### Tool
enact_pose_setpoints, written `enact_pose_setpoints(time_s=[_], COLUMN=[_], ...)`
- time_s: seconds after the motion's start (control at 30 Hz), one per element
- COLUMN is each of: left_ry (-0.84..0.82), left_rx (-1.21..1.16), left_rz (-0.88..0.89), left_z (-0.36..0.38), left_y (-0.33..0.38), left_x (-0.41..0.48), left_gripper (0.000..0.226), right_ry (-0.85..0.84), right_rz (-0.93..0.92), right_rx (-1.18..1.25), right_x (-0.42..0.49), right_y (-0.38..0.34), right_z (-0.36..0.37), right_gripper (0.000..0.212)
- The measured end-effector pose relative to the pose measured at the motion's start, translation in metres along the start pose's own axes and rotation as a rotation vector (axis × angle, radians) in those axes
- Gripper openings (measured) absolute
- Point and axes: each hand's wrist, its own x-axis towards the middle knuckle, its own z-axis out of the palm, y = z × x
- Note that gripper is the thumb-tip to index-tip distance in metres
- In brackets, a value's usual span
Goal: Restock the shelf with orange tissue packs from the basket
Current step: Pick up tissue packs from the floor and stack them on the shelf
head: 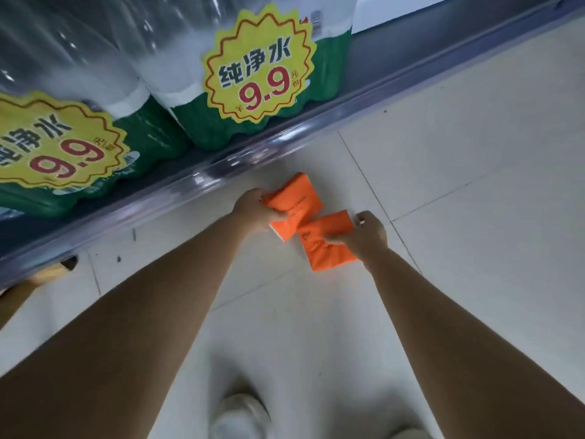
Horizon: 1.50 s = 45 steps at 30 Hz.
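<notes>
Orange wrapping is seen on two tissue packs, one held in each hand above the pale tiled floor [474, 160]. The first pack [296, 202] is gripped by the left hand [251, 210], whose fingers are curled over its near edge. From that grip the pack stretches away to the right and slightly forward, and its far corner is carried just beside the clear front rail of the shelf [285, 142]. The second pack [329, 248] is pinched by the right hand [370, 232], with fingertips pressed into its crumpled upper face. It lies to the left of that grip and a little below it.

Between the two grips the packs are brought corner to corner. They appear to touch there, though whether one overlaps the other cannot be told. Both packs are held clear of the floor and outside the shelf.

Beyond the left hand's grip, wrapped bundles of bottled water [177, 90] are stood on the shelf. Yellow starburst price tags [259, 63] marked 9.9 are stuck to their fronts. Behind both grips, at the bottom edge of the view, a pale shoe [240, 416] is seen blurred on the tiles.
</notes>
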Motion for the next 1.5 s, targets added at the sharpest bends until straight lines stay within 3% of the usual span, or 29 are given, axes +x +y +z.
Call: enact_pose_setpoints(time_s=[0.17, 0.23, 0.3, 0.43, 0.57, 0.7, 0.77, 0.93, 1.03, 1.17, 1.27, 1.5], left_ry=[-0.037, -0.059, -0.091, -0.159, -0.213, -0.238, -0.251, -0.206, -0.146, -0.031, 0.05, 0.251], left_rx=[-0.241, -0.324, -0.342, -0.341, -0.431, -0.509, -0.473, -0.301, -0.221, -0.171, -0.143, -0.045], left_rz=[0.018, -0.008, -0.014, 0.068, 0.143, 0.276, 0.387, 0.656, 0.816, 0.974, 1.012, 1.011], left_z=[-0.023, -0.036, -0.054, -0.111, -0.185, -0.268, -0.312, -0.436, -0.495, -0.56, -0.602, -0.682], left_y=[0.035, 0.053, 0.071, 0.123, 0.201, 0.293, 0.335, 0.423, 0.457, 0.475, 0.481, 0.467], left_x=[-0.046, -0.072, -0.102, -0.177, -0.276, -0.389, -0.441, -0.573, -0.642, -0.715, -0.746, -0.774], left_gripper=[0.055, 0.049, 0.033, 0.018, 0.032, 0.049, 0.054, 0.051, 0.048, 0.047, 0.046, 0.041], right_ry=[0.023, -0.008, -0.093, -0.31, -0.577, -0.701, -0.734, -0.848, -0.878, -0.793, -0.786, -0.728], right_rz=[-0.046, -0.07, -0.088, -0.057, -0.037, -0.153, -0.225, -0.467, -0.628, -0.802, -0.874, -0.952], right_rx=[0.099, 0.103, 0.092, 0.141, 0.194, 0.203, 0.204, 0.094, 0.026, 0.018, 0.021, 0.023], right_x=[-0.03, -0.051, -0.077, -0.142, -0.223, -0.32, -0.369, -0.497, -0.568, -0.642, -0.669, -0.7], right_y=[-0.032, -0.046, -0.06, -0.101, -0.172, -0.267, -0.317, -0.442, -0.513, -0.587, -0.622, -0.686], right_z=[-0.039, -0.065, -0.099, -0.196, -0.307, -0.417, -0.467, -0.561, -0.585, -0.591, -0.588, -0.554], right_gripper=[0.066, 0.056, 0.043, 0.047, 0.048, 0.045, 0.051, 0.037, 0.041, 0.047, 0.04, 0.046])
